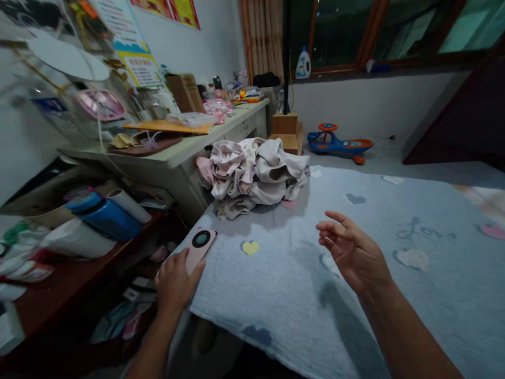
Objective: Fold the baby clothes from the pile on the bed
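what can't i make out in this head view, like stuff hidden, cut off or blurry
All in the head view:
- Pink phone: the near end is covered by the left hand; the screen faces away.
- Clothes pile: the inner garments are hidden by those on top.
- Blue blanket: cut off by the right edge.
- Wall poster: its small print is too small and blurred to read.

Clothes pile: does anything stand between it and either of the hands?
Nothing visible stands between the right hand and the clothes pile, only flat blanket. From the left hand, the phone it grasps points toward the pile, near the blanket's left edge; nothing else visible intervenes.
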`<action>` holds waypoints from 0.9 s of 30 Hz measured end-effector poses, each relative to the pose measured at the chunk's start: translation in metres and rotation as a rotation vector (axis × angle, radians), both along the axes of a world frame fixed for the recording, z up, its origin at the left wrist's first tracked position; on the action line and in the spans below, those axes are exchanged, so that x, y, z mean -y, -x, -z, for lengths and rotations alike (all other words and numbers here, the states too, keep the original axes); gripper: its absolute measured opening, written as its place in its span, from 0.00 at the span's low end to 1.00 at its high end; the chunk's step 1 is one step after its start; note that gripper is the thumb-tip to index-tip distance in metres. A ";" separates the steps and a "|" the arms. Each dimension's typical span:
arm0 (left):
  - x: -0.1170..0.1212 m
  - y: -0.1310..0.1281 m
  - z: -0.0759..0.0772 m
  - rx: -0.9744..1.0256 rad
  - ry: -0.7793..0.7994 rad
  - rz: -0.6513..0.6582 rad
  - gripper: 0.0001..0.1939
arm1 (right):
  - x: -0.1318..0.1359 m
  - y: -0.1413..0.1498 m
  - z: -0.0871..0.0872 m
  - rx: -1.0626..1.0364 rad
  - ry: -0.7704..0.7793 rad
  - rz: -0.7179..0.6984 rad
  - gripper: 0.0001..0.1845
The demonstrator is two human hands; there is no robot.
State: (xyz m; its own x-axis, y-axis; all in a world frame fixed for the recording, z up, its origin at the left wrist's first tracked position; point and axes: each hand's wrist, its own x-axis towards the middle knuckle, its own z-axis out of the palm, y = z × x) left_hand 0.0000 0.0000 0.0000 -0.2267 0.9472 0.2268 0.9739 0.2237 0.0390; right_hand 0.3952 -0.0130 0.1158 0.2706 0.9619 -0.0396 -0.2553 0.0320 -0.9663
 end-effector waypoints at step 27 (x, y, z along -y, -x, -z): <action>-0.010 -0.001 0.006 0.013 -0.027 -0.033 0.29 | -0.006 -0.035 0.137 0.785 0.106 0.168 0.20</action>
